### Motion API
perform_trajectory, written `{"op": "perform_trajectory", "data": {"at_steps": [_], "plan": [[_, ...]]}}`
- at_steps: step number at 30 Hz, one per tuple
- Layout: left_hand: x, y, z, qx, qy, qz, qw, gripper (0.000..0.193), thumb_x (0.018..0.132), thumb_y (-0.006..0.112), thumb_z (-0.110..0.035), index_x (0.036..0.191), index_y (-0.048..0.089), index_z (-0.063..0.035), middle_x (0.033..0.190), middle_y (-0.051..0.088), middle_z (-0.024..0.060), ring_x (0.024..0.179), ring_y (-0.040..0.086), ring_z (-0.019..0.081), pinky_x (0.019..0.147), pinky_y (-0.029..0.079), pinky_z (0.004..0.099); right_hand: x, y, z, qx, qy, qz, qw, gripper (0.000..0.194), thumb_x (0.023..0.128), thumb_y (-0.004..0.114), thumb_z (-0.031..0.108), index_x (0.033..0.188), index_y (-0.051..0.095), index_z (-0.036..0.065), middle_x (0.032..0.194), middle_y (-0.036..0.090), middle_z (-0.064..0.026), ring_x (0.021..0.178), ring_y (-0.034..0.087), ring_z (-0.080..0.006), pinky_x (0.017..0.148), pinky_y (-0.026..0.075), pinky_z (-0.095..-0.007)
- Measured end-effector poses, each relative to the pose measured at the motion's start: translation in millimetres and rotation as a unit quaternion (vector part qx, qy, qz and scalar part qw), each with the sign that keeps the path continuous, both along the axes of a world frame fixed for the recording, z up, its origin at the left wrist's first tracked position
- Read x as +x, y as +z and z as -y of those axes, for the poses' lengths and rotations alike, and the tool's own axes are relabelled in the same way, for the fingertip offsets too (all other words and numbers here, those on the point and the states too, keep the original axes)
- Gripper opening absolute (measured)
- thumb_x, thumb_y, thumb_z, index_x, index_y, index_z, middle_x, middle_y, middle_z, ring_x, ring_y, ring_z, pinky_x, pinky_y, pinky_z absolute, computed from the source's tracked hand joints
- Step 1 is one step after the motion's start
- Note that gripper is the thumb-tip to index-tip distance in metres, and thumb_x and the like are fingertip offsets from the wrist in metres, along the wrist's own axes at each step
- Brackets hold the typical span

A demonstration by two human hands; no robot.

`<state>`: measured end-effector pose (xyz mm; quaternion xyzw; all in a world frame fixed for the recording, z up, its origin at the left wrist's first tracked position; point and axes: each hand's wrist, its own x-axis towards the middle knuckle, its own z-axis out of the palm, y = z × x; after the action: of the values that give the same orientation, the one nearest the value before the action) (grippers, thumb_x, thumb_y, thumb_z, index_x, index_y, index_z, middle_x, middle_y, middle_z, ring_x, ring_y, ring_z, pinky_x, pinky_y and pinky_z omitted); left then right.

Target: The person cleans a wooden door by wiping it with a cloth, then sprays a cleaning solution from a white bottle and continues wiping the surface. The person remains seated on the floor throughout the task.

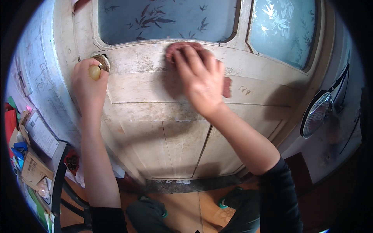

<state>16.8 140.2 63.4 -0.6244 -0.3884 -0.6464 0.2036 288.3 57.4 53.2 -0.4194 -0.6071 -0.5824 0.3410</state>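
Observation:
A worn, cream-painted wooden door (137,90) with dark smudges stands before me. My left hand (89,77) grips its round yellowish door knob (95,72), which sits on a metal rose at the left. Below the frosted glass pane (169,20), my right hand (201,75) presses a reddish-brown cloth (182,45) flat against the upper rail. One corner of the cloth hangs out beside the wrist. White foam clings to a ledge lower on the door, and more lies at its foot.
A second frosted pane (282,32) with a leaf pattern is at the right. An electric fly swatter (316,113) hangs on the right wall. At the left, a table holds papers and a cardboard box (36,169), with a black chair (62,186) beside it. Tiled floor (186,209) lies below.

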Motion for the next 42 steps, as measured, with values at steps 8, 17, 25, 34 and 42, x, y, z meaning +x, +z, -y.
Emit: {"op": "perform_trajectory", "data": {"at_steps": [8, 17, 25, 34, 42], "plan": [[0, 1, 3, 0.001, -0.019, -0.001, 1.0, 0.024, 0.075, 0.072, -0.001, 0.097, 0.063, -0.0063, 0.103, 0.065, 0.0119, 0.101, 0.061, 0.0351, 0.092, 0.049, 0.0439, 1, 10, 1, -0.039, 0.016, 0.073, 0.996, 0.045, 0.082, 0.065, 0.015, 0.127, 0.069, 0.014, 0.136, 0.061, -0.0032, 0.113, 0.055, -0.0278, 0.085, 0.044, -0.0403], [3, 0, 5, -0.005, -0.013, 0.016, 1.0, 0.025, 0.076, 0.071, -0.002, 0.099, 0.065, -0.0068, 0.105, 0.065, 0.0127, 0.102, 0.06, 0.036, 0.093, 0.048, 0.0433, 61, 1, 61, 0.0, -0.09, 0.006, 0.996, 0.049, 0.074, 0.068, 0.0, 0.121, 0.074, 0.014, 0.129, 0.067, -0.0026, 0.107, 0.058, -0.0317, 0.09, 0.045, -0.0403], [4, -3, 1, -0.011, -0.017, 0.03, 0.999, 0.027, 0.075, 0.072, -0.002, 0.1, 0.065, -0.0074, 0.107, 0.065, 0.0127, 0.103, 0.059, 0.0371, 0.093, 0.049, 0.0435, -36, 1, -14, 0.008, -0.014, 0.031, 0.999, 0.043, 0.08, 0.061, 0.017, 0.121, 0.069, 0.005, 0.135, 0.059, -0.0104, 0.121, 0.054, -0.0296, 0.082, 0.042, -0.0418], [0, 1, 3, -0.028, -0.034, 0.022, 0.999, 0.028, 0.075, 0.073, -0.004, 0.101, 0.065, -0.0081, 0.107, 0.066, 0.0122, 0.101, 0.06, 0.0377, 0.092, 0.049, 0.044, -24, 14, -9, -0.067, 0.026, 0.136, 0.988, 0.042, 0.081, 0.063, 0.015, 0.123, 0.07, 0.012, 0.138, 0.06, -0.004, 0.113, 0.056, -0.0268, 0.084, 0.044, -0.04], [2, -2, 2, -0.018, -0.044, 0.035, 0.998, 0.029, 0.074, 0.074, 0.0, 0.101, 0.066, -0.0085, 0.109, 0.065, 0.0123, 0.103, 0.059, 0.0382, 0.093, 0.05, 0.0438, 41, -3, 38, -0.021, -0.035, 0.136, 0.99, 0.038, 0.08, 0.066, 0.015, 0.117, 0.076, 0.014, 0.135, 0.064, -0.001, 0.113, 0.058, -0.0263, 0.084, 0.044, -0.0363]]}}
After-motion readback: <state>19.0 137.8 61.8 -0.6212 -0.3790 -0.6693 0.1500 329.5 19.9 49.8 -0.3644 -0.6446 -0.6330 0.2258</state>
